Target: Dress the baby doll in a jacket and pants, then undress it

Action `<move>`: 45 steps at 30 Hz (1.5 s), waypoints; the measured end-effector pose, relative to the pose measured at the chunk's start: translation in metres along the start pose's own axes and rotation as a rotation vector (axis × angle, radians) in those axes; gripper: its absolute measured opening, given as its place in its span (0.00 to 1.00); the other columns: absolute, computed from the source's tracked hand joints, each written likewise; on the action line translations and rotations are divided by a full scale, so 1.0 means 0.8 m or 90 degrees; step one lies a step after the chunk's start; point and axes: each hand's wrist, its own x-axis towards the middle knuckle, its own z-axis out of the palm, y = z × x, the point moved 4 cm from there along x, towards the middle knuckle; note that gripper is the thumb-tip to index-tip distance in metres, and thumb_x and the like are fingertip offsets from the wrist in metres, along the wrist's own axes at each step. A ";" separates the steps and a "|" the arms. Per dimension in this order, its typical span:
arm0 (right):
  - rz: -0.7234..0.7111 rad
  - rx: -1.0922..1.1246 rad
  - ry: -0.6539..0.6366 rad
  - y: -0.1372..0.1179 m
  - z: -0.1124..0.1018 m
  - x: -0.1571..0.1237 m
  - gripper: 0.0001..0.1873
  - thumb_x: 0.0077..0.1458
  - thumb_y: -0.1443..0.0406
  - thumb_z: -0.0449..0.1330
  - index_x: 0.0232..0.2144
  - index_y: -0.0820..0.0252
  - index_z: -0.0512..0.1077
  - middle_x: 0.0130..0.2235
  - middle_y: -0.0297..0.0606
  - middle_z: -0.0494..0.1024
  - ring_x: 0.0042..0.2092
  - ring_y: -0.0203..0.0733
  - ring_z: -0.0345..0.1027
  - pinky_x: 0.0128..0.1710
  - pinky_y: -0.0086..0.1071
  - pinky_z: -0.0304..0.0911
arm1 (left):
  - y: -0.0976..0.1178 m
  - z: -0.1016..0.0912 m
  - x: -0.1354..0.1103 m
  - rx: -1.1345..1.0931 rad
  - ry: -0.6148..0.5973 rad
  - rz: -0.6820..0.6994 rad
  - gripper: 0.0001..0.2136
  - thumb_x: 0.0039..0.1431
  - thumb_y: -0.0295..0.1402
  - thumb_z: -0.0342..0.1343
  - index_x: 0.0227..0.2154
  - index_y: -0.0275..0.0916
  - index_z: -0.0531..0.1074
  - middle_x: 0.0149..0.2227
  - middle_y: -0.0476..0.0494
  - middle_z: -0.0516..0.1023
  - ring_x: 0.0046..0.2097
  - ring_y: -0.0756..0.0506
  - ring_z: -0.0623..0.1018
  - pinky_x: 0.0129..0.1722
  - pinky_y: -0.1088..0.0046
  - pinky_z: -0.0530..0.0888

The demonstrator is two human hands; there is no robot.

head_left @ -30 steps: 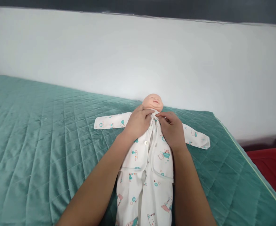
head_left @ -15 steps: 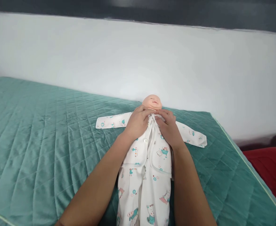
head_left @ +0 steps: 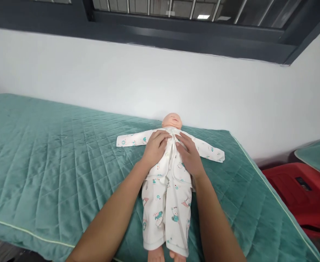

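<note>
A baby doll lies on its back, arms stretched out sideways and bare feet towards me. It wears a white printed jacket and matching trousers. My left hand is on the left half of the jacket's chest, fingers curled at the front edge. Opposite it, my right hand has thumb and fingers at the other front edge, on the cloth. Between them the jacket front gapes slightly below the collar. A pale button shows under my left hand; my fingertips partly hide the cloth they hold.
A green quilted cover lies under the doll, with a pale piped edge. Behind it rises a white wall below a dark barred window frame. A red chair stands at the right, with green cloth above it.
Both hands have moved from the collar down to the chest, leaving the neckline in view. My view has pulled back, so the doll's feet, the window and more of the red chair show.
</note>
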 end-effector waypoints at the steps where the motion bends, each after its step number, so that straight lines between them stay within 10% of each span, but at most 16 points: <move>1: -0.006 0.013 0.037 -0.003 -0.003 -0.002 0.18 0.63 0.57 0.57 0.52 0.52 0.75 0.61 0.42 0.71 0.65 0.47 0.60 0.66 0.47 0.54 | 0.001 -0.001 -0.001 -0.014 0.005 0.000 0.11 0.67 0.26 0.48 0.43 0.39 0.75 0.49 0.41 0.77 0.54 0.45 0.73 0.59 0.65 0.68; 5: -0.057 -0.047 0.141 -0.025 -0.010 -0.009 0.08 0.63 0.61 0.56 0.40 0.53 0.75 0.46 0.41 0.77 0.49 0.45 0.70 0.50 0.41 0.67 | 0.006 -0.006 0.000 0.003 -0.002 -0.019 0.04 0.65 0.30 0.54 0.39 0.41 0.74 0.47 0.43 0.77 0.54 0.45 0.73 0.58 0.64 0.68; 9: -0.006 -0.105 0.078 -0.036 0.001 -0.009 0.09 0.61 0.56 0.60 0.36 0.54 0.71 0.37 0.39 0.75 0.37 0.43 0.69 0.40 0.38 0.66 | 0.010 -0.010 0.001 0.084 -0.038 -0.039 0.03 0.63 0.29 0.57 0.38 0.42 0.74 0.45 0.44 0.76 0.53 0.42 0.72 0.58 0.62 0.67; 18: 0.120 -0.103 0.026 -0.031 0.005 -0.006 0.06 0.58 0.59 0.58 0.36 0.55 0.70 0.35 0.37 0.78 0.37 0.44 0.71 0.41 0.41 0.64 | 0.016 -0.016 0.009 0.062 -0.155 -0.106 0.04 0.63 0.29 0.55 0.31 0.40 0.69 0.33 0.49 0.75 0.36 0.47 0.73 0.39 0.70 0.68; 31: 0.127 -0.222 0.053 -0.033 0.010 0.000 0.05 0.58 0.60 0.57 0.33 0.55 0.68 0.33 0.38 0.78 0.34 0.44 0.69 0.37 0.38 0.59 | 0.028 -0.002 0.014 -0.100 -0.099 -0.168 0.05 0.64 0.31 0.54 0.33 0.39 0.71 0.34 0.50 0.77 0.37 0.49 0.75 0.39 0.72 0.70; 45: 0.187 0.110 0.067 -0.028 0.003 -0.001 0.11 0.53 0.57 0.65 0.35 0.58 0.77 0.33 0.35 0.80 0.34 0.40 0.71 0.36 0.33 0.63 | 0.017 -0.005 0.007 -0.172 -0.100 -0.215 0.05 0.61 0.32 0.57 0.36 0.38 0.76 0.36 0.47 0.80 0.38 0.49 0.76 0.40 0.72 0.70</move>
